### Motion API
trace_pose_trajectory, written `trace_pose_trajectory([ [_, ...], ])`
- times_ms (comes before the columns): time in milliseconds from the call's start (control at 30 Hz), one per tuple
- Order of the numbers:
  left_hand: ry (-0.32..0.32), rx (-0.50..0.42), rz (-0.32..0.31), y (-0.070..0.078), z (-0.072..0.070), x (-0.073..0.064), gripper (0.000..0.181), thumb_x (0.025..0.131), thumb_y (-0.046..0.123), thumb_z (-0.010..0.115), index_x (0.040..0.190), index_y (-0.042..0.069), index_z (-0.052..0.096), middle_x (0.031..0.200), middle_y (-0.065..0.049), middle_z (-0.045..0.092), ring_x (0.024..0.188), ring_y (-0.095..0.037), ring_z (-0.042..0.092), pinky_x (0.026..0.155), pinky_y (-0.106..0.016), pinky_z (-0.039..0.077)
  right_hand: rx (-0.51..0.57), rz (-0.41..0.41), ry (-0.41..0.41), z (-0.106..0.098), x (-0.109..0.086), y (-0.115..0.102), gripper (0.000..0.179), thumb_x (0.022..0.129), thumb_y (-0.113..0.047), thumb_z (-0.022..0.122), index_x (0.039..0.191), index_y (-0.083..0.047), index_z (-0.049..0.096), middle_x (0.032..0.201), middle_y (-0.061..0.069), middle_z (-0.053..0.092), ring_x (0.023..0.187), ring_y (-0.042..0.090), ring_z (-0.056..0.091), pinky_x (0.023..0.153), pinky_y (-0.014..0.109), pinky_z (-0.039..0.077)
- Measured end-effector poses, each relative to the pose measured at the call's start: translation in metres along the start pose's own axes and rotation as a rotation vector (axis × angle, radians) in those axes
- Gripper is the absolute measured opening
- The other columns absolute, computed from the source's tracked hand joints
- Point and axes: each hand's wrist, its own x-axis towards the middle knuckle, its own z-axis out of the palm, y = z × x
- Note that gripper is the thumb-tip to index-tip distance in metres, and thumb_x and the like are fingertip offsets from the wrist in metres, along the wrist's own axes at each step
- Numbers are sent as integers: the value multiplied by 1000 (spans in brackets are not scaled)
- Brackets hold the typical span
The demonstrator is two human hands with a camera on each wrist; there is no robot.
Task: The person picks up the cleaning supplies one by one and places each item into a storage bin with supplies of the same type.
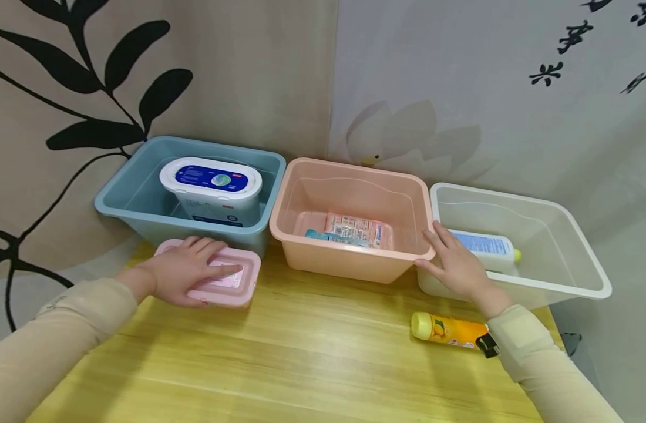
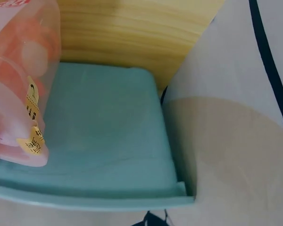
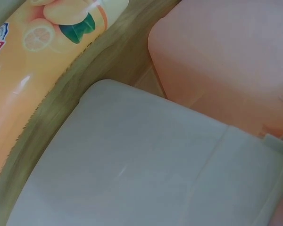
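My left hand (image 1: 182, 273) grips a pink-lidded plastic box (image 1: 247, 279) in front of the blue bin (image 1: 108, 202), thumb at the near edge and fingers across the lid. In the left wrist view the translucent box (image 2: 30, 61) shows orange contents and a yellow sticker. My right hand (image 1: 457, 264) rests with extended fingers at the adjoining rims of the peach bin (image 1: 344, 261) and the white bin (image 1: 582, 252). Below its wrist lies an orange bottle (image 1: 452, 331) with a yellow cap and citrus pictures, partly hidden by the sleeve.
A white-lidded tub (image 1: 212, 182) stands in the blue bin. Inside the peach bin lie a pink packet (image 1: 357, 226) and a blue item (image 1: 328, 236). The white bin holds a white bottle (image 1: 487, 249). Behind the bins hangs a printed curtain (image 1: 259, 76); the wooden table (image 1: 302, 364) extends in front.
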Motion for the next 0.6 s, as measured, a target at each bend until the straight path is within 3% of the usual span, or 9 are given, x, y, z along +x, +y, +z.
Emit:
trace_pose_trajectory([
  [200, 4, -17, 2, 8, -12, -3, 75, 75, 65, 60, 141, 34, 40, 143, -13, 37, 127, -32, 35, 102, -59, 32, -1, -1, -3, -1, 1, -1, 72, 93, -52, 47, 147, -8, 28, 155, 23, 14, 136, 48, 25, 105, 60, 31],
  [433, -53, -41, -17, 16, -29, -6, 79, 74, 63, 63, 143, 39, 34, 144, -11, 36, 129, -31, 32, 104, -59, 30, 2, -2, -8, -1, 1, -2, 72, 93, -52, 46, 147, -9, 28, 155, 22, 13, 136, 48, 24, 105, 60, 30],
  [600, -30, -21, -16, 16, -41, -7, 82, 70, 62, 67, 142, 40, 36, 140, -9, 38, 127, -29, 33, 103, -57, 31, 1, 1, -10, -2, 0, -2, 72, 93, -53, 46, 147, -8, 28, 155, 22, 13, 136, 48, 23, 105, 61, 31],
])
